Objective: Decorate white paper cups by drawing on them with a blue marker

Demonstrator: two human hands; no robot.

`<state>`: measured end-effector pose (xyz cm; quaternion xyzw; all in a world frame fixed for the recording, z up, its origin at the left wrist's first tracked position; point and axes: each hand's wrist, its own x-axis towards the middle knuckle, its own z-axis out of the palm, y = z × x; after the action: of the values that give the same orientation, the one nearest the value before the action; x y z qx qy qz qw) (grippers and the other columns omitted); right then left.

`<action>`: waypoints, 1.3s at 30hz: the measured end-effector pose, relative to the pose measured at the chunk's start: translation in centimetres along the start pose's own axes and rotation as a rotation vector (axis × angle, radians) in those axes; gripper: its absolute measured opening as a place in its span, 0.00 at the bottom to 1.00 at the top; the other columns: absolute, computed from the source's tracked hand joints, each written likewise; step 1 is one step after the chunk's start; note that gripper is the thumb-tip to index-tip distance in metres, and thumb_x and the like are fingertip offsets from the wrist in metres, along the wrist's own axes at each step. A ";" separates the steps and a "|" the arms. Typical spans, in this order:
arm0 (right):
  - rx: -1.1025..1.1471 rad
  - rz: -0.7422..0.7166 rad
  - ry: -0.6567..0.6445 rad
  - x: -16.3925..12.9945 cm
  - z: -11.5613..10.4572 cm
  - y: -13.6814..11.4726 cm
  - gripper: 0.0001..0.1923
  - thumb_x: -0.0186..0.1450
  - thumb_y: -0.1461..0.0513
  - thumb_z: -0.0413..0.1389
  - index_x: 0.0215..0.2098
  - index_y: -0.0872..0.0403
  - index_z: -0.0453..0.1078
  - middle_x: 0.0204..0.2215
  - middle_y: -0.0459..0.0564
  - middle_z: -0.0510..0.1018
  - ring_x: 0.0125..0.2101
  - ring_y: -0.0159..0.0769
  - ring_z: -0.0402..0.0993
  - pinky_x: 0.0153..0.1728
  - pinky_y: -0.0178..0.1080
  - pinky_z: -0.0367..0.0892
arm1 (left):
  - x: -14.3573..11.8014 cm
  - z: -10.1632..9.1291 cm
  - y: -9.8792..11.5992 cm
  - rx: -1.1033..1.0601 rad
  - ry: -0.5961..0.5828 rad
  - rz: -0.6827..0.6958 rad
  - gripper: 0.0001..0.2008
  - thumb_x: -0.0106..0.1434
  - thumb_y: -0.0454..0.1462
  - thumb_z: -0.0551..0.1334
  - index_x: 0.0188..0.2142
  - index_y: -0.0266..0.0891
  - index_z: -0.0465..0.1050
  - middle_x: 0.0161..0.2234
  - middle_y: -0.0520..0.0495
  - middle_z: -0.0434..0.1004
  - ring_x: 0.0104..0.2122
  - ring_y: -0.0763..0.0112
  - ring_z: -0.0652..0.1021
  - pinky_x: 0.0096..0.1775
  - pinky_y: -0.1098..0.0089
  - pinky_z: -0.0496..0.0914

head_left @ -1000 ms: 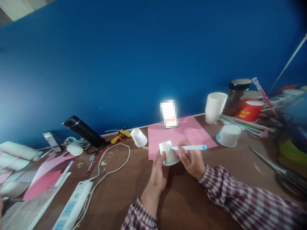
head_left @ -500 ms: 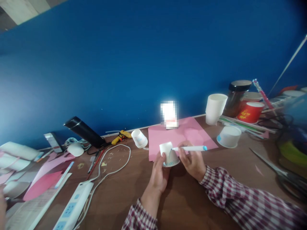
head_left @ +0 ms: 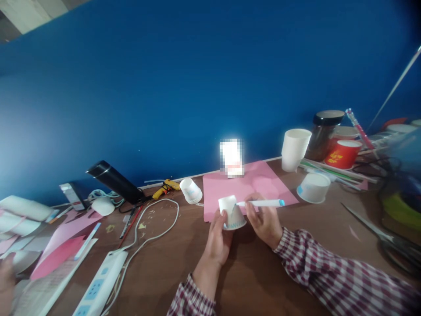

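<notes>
In the middle of the head view my left hand (head_left: 217,245) grips a white paper cup (head_left: 236,215), which is tilted with its wide rim downward. Blue zigzag marks run along the cup's rim, and a blue line shows on its side. My right hand (head_left: 265,221) is closed around a white marker (head_left: 265,203) with a light blue end. The marker's tip is at the cup's side and seems to touch it. Pink paper (head_left: 213,189) lies on the table just behind the cup, under a bright pixelated upright object (head_left: 232,157).
To the left are a power strip (head_left: 100,285) with a looping white cable, a black bottle (head_left: 113,181), a yellow tool (head_left: 166,188) and another person's hand (head_left: 5,281). Stacked paper cups (head_left: 295,151), an upturned cup (head_left: 314,188), a red cup (head_left: 344,154) and scissors (head_left: 384,239) are to the right.
The other person's hand at the far left has moved further into view, beside a white cup. My hands, the cup and the marker look nearly unchanged.
</notes>
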<state>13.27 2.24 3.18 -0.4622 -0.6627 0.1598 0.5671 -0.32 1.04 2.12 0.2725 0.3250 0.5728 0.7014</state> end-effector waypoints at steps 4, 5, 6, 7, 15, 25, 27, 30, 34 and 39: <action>0.028 0.002 0.022 0.1 0.0 -0.1 0.05 0.67 0.63 0.47 0.35 0.53 0.63 0.26 0.46 0.71 0.25 0.32 0.68 0.26 0.35 0.66 | 0.0 0.1 0.2 -0.043 0.007 -0.037 0.17 0.59 0.42 0.62 0.45 0.34 0.73 0.46 0.40 0.77 0.47 0.58 0.75 0.52 0.61 0.66; 0.033 0.003 0.041 0.1 0.0 -0.1 0.05 0.67 0.63 0.47 0.34 0.53 0.63 0.26 0.46 0.71 0.25 0.33 0.68 0.28 0.35 0.67 | 0.0 0.0 0.2 -0.065 0.013 -0.049 0.18 0.59 0.42 0.62 0.46 0.33 0.73 0.45 0.39 0.77 0.46 0.58 0.75 0.52 0.60 0.66; 0.037 0.004 0.063 0.2 0.0 -0.1 0.05 0.67 0.63 0.47 0.34 0.53 0.63 0.26 0.46 0.71 0.26 0.33 0.68 0.29 0.36 0.67 | 0.1 0.0 0.3 -0.090 0.023 -0.057 0.18 0.59 0.42 0.62 0.46 0.32 0.73 0.44 0.39 0.78 0.45 0.59 0.76 0.51 0.60 0.67; 0.041 0.006 0.082 0.2 0.0 -0.1 0.05 0.67 0.63 0.47 0.34 0.53 0.63 0.26 0.47 0.71 0.27 0.33 0.69 0.31 0.36 0.67 | 0.1 0.0 0.3 -0.114 0.033 -0.062 0.19 0.60 0.42 0.61 0.46 0.32 0.72 0.43 0.39 0.78 0.43 0.59 0.76 0.51 0.59 0.67; 0.100 0.023 0.018 -0.1 0.1 -0.4 0.05 0.68 0.62 0.47 0.36 0.53 0.63 0.28 0.48 0.73 0.28 0.34 0.71 0.29 0.36 0.69 | 0.2 -0.3 0.3 -0.185 0.035 -0.083 0.19 0.62 0.42 0.59 0.46 0.29 0.72 0.43 0.38 0.77 0.43 0.59 0.76 0.51 0.57 0.68; 0.103 0.039 -0.026 -0.5 0.4 0.0 0.05 0.68 0.61 0.48 0.38 0.53 0.64 0.31 0.49 0.73 0.30 0.35 0.73 0.29 0.35 0.71 | 0.1 0.3 0.4 -0.155 0.001 -0.073 0.18 0.61 0.42 0.59 0.46 0.32 0.73 0.43 0.40 0.78 0.45 0.58 0.76 0.52 0.58 0.67; 0.113 0.043 -0.031 -0.5 0.4 -0.1 0.05 0.68 0.61 0.48 0.38 0.53 0.64 0.31 0.49 0.73 0.30 0.35 0.73 0.29 0.35 0.72 | 0.1 0.3 0.5 -0.145 -0.004 -0.073 0.18 0.61 0.43 0.60 0.46 0.33 0.73 0.42 0.40 0.79 0.44 0.58 0.76 0.52 0.58 0.67; 0.115 0.040 -0.029 -0.6 0.3 -0.2 0.05 0.68 0.60 0.48 0.38 0.53 0.64 0.31 0.49 0.73 0.30 0.35 0.73 0.30 0.36 0.72 | 0.1 0.3 0.5 -0.132 -0.003 -0.071 0.18 0.61 0.43 0.60 0.45 0.33 0.74 0.43 0.40 0.78 0.44 0.58 0.76 0.52 0.59 0.67; 0.151 0.073 -0.049 -0.6 0.3 -0.1 0.06 0.68 0.60 0.48 0.38 0.53 0.64 0.31 0.49 0.73 0.30 0.35 0.74 0.27 0.34 0.72 | 0.1 0.3 0.4 -0.144 0.004 -0.079 0.18 0.61 0.43 0.59 0.46 0.32 0.73 0.42 0.40 0.78 0.43 0.59 0.77 0.50 0.59 0.68; 0.121 0.057 -0.042 -0.6 0.4 -0.1 0.06 0.68 0.60 0.48 0.38 0.53 0.64 0.31 0.49 0.74 0.30 0.35 0.74 0.28 0.35 0.72 | 0.0 0.3 0.4 -0.158 -0.005 -0.075 0.17 0.62 0.41 0.59 0.45 0.31 0.73 0.42 0.40 0.78 0.41 0.61 0.77 0.50 0.60 0.69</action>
<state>12.87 1.86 2.75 -0.4425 -0.6501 0.2253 0.5752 -0.32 1.12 2.66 0.2055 0.2869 0.5691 0.7427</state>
